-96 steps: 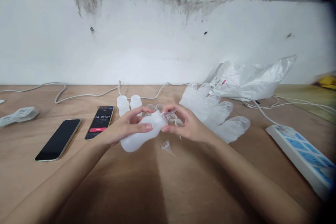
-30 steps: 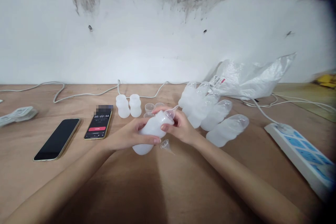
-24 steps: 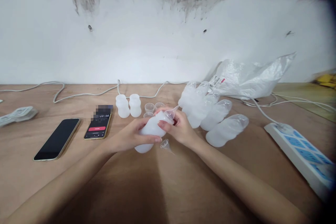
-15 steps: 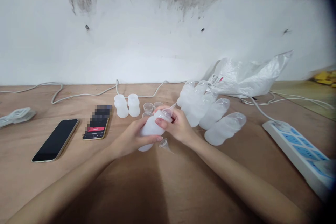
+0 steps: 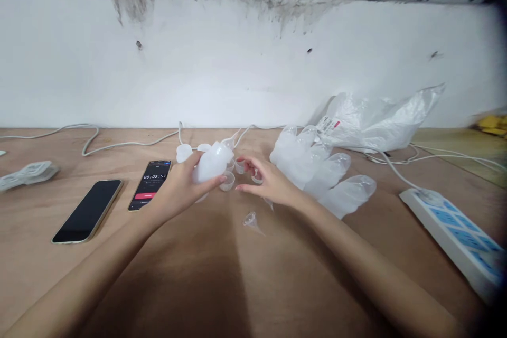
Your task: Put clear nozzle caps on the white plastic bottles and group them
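My left hand is wrapped round a frosted white plastic bottle, tilted, with a clear pointed nozzle at its upper end. To the right, my right hand hovers low with thumb and fingers apart. Small clear plastic cups or caps stand between the hands, and one lies partly behind the right fingers. A loose clear funnel-shaped nozzle rests on the table nearer me. Another clear tip shows partly below the right hand. Behind the left hand, two more frosted bottles are mostly covered.
Several frosted bottles with clear domed tops are grouped on the right, before a clear plastic bag. A power strip sits far right. Two phones lie left, one dark, one showing a timer. A white cable runs along the wall.
My left hand has carried the bottle up and to the left, its nozzle now pointing away from me. The right hand has let go of the bottle and opened beside the clear cups.
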`<state>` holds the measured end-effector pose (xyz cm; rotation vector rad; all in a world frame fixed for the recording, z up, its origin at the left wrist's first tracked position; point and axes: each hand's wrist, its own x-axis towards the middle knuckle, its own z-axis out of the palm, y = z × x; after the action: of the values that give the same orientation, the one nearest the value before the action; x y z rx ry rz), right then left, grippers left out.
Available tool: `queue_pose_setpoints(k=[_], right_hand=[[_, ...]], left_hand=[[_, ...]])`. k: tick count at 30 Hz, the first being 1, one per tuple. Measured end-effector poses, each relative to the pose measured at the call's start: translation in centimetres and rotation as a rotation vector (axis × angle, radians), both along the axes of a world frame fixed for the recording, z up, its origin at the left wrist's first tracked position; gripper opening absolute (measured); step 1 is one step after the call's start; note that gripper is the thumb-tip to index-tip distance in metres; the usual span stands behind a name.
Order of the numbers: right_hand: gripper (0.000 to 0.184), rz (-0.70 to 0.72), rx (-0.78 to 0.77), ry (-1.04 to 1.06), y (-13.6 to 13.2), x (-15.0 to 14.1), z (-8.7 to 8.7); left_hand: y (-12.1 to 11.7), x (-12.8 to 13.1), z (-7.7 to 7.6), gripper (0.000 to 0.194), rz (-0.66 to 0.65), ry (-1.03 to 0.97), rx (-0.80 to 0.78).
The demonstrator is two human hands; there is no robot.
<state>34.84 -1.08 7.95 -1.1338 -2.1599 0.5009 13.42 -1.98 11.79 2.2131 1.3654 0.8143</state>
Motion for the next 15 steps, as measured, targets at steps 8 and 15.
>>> queue_pose_setpoints(k=[8, 15], right_hand=[[0.023, 0.011, 0.105, -0.336, 0.7, -0.2, -3.0], [0.015, 0.107, 0.053, -0.296, 0.6, 0.1, -1.7]], left_hand=[[0.4, -0.5, 0.0, 0.051, 0.049, 0.102, -0.010], [0.3, -0.5, -0.2, 0.054, 0.044, 0.120, -0.009]])
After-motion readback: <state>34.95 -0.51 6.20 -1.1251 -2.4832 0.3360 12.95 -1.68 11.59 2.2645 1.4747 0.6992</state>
